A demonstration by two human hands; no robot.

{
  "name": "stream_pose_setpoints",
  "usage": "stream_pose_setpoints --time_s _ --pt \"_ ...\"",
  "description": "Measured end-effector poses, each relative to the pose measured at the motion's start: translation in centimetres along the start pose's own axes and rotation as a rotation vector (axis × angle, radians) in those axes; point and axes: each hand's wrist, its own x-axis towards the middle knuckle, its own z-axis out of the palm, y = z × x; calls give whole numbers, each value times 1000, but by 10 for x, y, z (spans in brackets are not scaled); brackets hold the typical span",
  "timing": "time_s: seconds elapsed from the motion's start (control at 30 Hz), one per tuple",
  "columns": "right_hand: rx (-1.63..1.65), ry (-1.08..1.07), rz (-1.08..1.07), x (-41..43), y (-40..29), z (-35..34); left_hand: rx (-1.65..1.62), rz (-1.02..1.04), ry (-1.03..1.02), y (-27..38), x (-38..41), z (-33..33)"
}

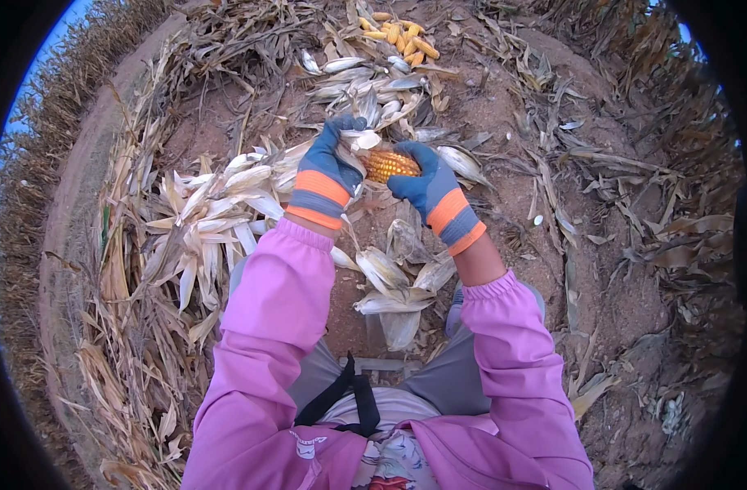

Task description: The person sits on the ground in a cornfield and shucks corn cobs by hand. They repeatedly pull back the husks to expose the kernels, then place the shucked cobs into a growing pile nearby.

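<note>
Between my two gloved hands is a yellow ear of corn (388, 164) with its kernels bare. My right hand (423, 169), in a blue glove with an orange and grey cuff, grips the ear's right end. Pale husk leaves (362, 141) are pinched in my left hand (331, 156) at the ear's other end, hiding that tip. Under and beyond the hands, a row of ears in their husks (364, 92) lies on the soil. More dry husks (391, 269) are on the ground below the hands.
A small pile of husked yellow ears (404, 38) lies at the far side. Loose husks (217, 208) are heaped at the left. Dry corn stalks (146, 318) border the soil (502, 202). Standing dry plants (18, 245) rise at the left edge.
</note>
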Motion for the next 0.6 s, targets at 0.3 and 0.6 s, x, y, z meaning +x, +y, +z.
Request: stream_pose_setpoints --time_s 0.3,0.6 --pt "-359 -18 85 -12 -22 -5 300 104 -65 -18 -3 2" --pt "-302 -169 157 -13 -31 -23 115 100 -112 63 11 -21"
